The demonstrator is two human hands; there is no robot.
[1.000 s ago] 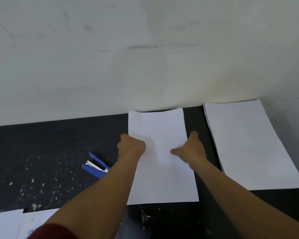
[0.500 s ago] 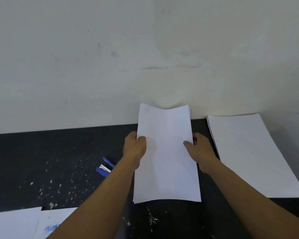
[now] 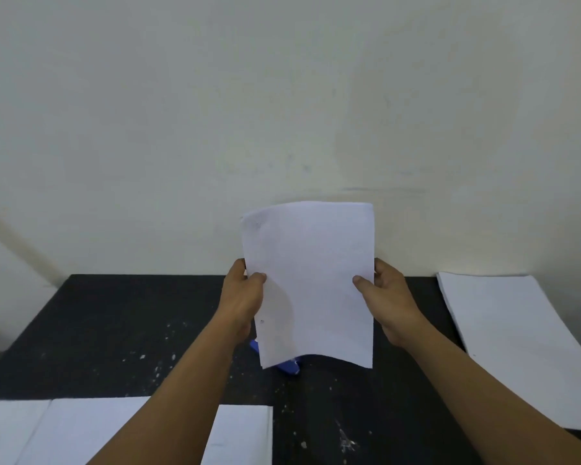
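Both left grip and right grip are pinching a thin white sheet. It is curling above the black table.

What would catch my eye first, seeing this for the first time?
A white paper held upright at the centre, its side edges pinched by the left hand and the right hand. A blue stapler peeks out under its lower edge on the black table; a paper stack lies at the right.

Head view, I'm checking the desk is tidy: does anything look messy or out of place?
Pale specks are scattered over the black table, and a small tangle, perhaps loose staples, lies near its front edge. The held paper bows slightly.
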